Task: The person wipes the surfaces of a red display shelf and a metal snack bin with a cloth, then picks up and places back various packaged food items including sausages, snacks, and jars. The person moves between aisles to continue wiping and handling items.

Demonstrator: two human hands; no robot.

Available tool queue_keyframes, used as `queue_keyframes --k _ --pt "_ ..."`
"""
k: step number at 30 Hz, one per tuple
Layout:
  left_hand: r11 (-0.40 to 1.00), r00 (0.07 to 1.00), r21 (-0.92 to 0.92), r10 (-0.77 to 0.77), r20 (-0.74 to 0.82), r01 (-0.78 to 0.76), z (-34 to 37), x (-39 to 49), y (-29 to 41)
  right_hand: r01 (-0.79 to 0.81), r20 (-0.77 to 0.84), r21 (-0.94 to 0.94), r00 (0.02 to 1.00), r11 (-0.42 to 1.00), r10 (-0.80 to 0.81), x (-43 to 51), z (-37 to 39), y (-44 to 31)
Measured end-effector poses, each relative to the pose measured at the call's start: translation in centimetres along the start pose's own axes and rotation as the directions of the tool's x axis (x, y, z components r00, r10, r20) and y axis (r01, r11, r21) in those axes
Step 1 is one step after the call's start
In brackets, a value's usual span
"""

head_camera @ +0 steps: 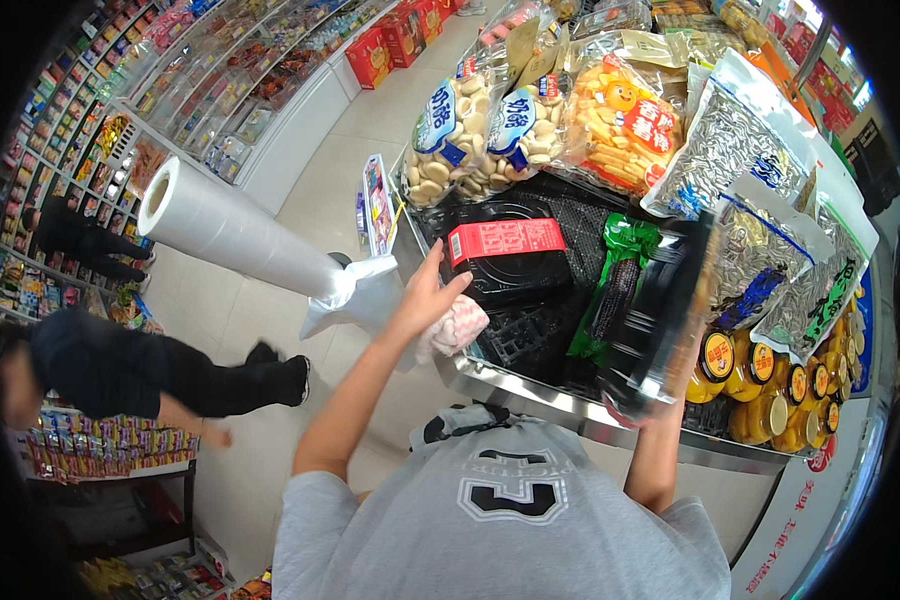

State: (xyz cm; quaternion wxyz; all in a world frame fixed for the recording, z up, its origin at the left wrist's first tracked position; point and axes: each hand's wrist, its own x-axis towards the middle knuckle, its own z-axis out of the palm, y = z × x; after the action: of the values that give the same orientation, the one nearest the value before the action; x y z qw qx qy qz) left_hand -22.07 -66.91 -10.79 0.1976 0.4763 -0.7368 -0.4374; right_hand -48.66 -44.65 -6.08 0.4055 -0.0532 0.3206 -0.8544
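Observation:
My left hand [426, 294] is at the left edge of a black plastic container [517, 271] with a red paper band. Its thumb and forefinger are spread. A pink-and-white cloth [459, 327] is bunched beneath my thumb and wrist; whether the hidden fingers touch it I cannot tell. In my right hand [690, 360], a blurred black tray under clear film [649, 319] is tilted on its side. The tray covers most of that hand. Left of it lies dark corn in a green vacuum pack [613, 289], on the black mesh surface of the stand [525, 343].
Bagged biscuits [450, 142], potato sticks [622, 120] and sunflower seeds [735, 142] stack behind. Jars of yellow fruit [757, 427] stand at right. A plastic bag roll [232, 225] rises at left. One person [165, 367] walks by; another [82, 240] is near the shelves.

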Motion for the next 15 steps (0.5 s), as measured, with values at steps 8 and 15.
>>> queue_keyframes --k 8,15 --pt "0.911 0.869 -0.206 -0.245 0.430 0.358 -0.4 3.5 0.9 0.169 -0.014 -0.189 0.984 0.967 -0.175 0.0 -0.9 -1.5" --pt "0.748 0.754 -0.245 -0.472 0.456 0.616 1.1 3.9 2.4 0.376 -0.078 -0.475 0.883 0.796 -0.463 -0.1 -2.8 -2.3"
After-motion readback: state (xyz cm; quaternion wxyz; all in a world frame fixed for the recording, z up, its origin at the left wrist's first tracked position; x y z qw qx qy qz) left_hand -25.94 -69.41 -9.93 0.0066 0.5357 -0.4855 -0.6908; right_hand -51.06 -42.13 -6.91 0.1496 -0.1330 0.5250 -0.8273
